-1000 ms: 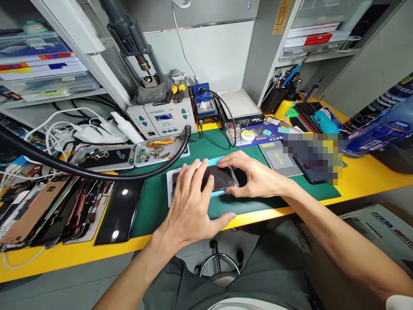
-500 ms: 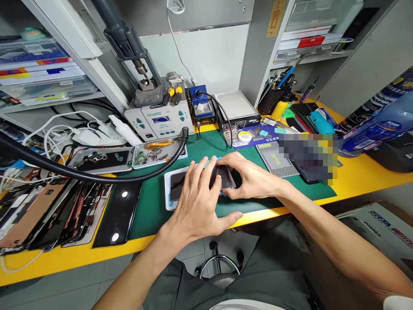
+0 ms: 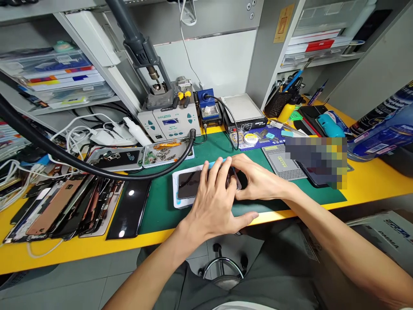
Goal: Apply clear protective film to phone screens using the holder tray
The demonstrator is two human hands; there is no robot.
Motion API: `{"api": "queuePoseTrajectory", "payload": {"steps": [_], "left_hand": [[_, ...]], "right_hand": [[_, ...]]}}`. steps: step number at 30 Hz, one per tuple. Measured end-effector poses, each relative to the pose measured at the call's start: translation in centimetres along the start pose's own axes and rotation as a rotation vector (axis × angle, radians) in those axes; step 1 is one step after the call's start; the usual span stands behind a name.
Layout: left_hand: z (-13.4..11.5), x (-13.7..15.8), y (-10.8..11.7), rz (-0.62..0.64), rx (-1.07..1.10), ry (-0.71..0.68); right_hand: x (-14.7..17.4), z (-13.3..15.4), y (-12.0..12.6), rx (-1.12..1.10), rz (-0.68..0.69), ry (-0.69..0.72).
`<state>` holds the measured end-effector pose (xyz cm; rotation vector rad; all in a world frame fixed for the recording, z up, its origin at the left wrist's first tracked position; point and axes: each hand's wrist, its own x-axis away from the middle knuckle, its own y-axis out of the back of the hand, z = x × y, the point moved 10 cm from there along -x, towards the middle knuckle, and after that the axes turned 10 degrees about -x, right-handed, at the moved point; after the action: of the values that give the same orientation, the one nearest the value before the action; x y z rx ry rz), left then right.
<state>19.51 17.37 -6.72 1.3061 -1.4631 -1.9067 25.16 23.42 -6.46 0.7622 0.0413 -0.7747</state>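
A dark-screened phone [image 3: 187, 184] lies in a white tray [image 3: 177, 201] with blue marks, on the green mat. My left hand [image 3: 214, 202] rests across the phone with fingers stretched out and thumb apart, covering its middle. At the right end, my right hand [image 3: 258, 178] curves around phone and tray, its fingers by the far edge and its thumb by the near edge. A bit of something light blue shows at the far edge under the fingertips. The left hand partly hides the right one's fingertips.
Left of the mat lie a black phone [image 3: 129, 211] and a row of phone parts [image 3: 64, 206]. A black hose [image 3: 129, 175] arches over parts trays [image 3: 167, 154]. Behind stands a rework station [image 3: 169, 122]. To the right are a metal stencil plate [image 3: 280, 162] and bottles [image 3: 377, 142].
The camera view has turned slightly left, so the bench appears shifted right. My left hand has slid a little rightward over the phone. The right hand keeps its place at the end.
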Motion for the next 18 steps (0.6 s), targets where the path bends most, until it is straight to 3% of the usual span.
{"api": "queuePoseTrajectory", "payload": {"steps": [5, 11, 15, 18], "left_hand": [[0.4, 1.0, 1.3, -0.004, -0.024, 0.079], [1.6, 5.4, 3.3, -0.055, -0.098, 0.160], [1.7, 6.6, 2.8, -0.062, -0.102, 0.159], [1.8, 6.7, 2.7, -0.097, -0.080, 0.166]], "right_hand": [[0.2, -0.4, -0.1, 0.028, -0.001, -0.010], [0.8, -0.8, 0.0, 0.091, 0.007, -0.011], [1.3, 1.9, -0.5, 0.205, -0.004, 0.042], [1.7, 4.1, -2.6, 0.203, 0.057, 0.102]]}}
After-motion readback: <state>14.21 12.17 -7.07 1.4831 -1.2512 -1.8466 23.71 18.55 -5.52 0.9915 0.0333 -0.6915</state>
